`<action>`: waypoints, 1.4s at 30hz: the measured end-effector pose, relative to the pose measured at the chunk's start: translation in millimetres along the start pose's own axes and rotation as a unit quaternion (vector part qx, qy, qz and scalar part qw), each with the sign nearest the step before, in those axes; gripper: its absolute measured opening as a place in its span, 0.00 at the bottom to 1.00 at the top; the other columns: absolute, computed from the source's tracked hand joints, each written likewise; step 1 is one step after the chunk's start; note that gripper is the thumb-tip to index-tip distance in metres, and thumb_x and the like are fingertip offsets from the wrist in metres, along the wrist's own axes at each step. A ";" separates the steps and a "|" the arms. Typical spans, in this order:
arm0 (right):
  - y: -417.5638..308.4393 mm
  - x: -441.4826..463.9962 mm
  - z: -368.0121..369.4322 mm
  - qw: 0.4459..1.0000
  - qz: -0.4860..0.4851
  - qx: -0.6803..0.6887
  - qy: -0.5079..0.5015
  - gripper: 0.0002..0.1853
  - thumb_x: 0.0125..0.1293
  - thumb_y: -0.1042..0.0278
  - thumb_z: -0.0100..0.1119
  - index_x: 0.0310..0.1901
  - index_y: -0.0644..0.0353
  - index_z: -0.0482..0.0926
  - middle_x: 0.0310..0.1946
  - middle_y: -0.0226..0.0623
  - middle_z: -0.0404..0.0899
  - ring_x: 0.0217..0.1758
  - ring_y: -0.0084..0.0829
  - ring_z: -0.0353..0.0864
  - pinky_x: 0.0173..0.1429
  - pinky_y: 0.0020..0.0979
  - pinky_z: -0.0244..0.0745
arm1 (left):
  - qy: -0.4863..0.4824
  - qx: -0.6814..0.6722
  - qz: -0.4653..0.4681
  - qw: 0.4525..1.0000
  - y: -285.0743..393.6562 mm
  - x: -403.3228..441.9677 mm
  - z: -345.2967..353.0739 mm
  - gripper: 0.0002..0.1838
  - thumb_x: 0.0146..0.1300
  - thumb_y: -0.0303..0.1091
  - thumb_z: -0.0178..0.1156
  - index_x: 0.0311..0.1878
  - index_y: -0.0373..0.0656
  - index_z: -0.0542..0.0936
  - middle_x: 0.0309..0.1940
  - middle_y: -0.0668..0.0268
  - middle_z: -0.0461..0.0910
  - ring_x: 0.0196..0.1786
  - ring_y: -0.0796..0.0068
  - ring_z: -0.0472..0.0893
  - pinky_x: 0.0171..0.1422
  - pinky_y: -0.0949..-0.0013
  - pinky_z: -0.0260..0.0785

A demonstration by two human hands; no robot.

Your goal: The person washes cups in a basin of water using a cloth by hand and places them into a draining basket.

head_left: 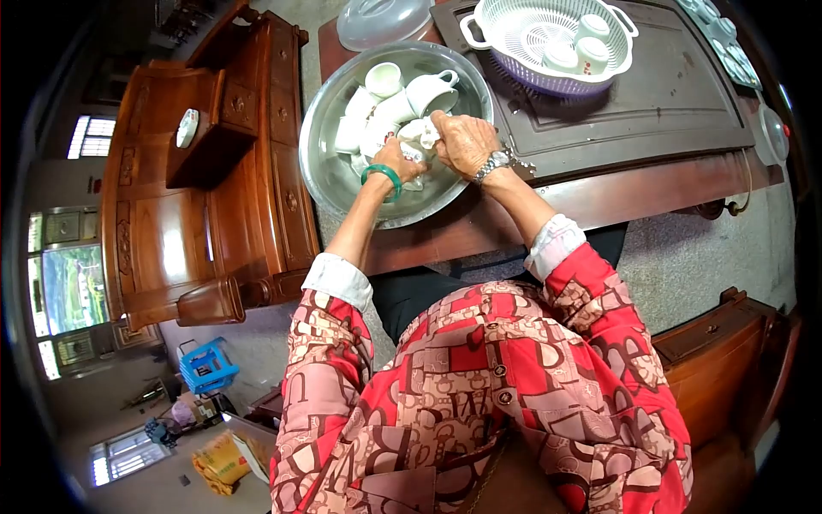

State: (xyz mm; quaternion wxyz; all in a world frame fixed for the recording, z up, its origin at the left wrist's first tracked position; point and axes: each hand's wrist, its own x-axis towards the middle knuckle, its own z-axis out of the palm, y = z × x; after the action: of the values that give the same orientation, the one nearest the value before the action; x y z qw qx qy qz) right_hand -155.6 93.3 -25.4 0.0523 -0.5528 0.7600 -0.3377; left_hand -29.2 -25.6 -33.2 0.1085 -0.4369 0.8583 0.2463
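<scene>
A steel basin [310,176] stands on the table with water and several white cups inside. My right hand [467,144], wearing a metal watch, is closed on a crumpled white cloth [418,132] over the basin. Beside it, my left hand [396,163], with a green bangle at the wrist, curls round a white cup [413,154] that the fingers largely hide. Behind both hands, a white cup with a handle [428,92] lies tilted on the pile, and another cup [384,79] shows its open mouth.
At the table's far side, a white colander [514,34] holds several upturned cups inside a purple basket [548,86]. A clear plastic lid [384,24] lies behind the basin. A tray of cups [723,38] is at far right. A carved wooden bench [205,188] stands left.
</scene>
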 end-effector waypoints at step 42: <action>-4.1 -4.3 -2.2 1.000 -0.009 0.010 0.026 0.07 0.48 0.72 0.53 0.30 0.60 0.68 0.18 0.47 0.75 0.25 0.49 0.77 0.27 0.45 0.70 | 0.033 -0.873 -0.017 0.487 9.2 -43.2 -114.4 0.21 0.57 0.44 0.58 0.46 0.36 0.75 0.47 0.49 0.72 0.50 0.50 0.74 0.51 0.55 0.73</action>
State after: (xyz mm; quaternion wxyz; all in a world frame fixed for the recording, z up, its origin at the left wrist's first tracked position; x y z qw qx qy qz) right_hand -151.6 97.4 -22.6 0.0353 -0.5500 0.7530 -0.3595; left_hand -7.7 -50.2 85.1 -0.3528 -0.3304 0.1990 0.8525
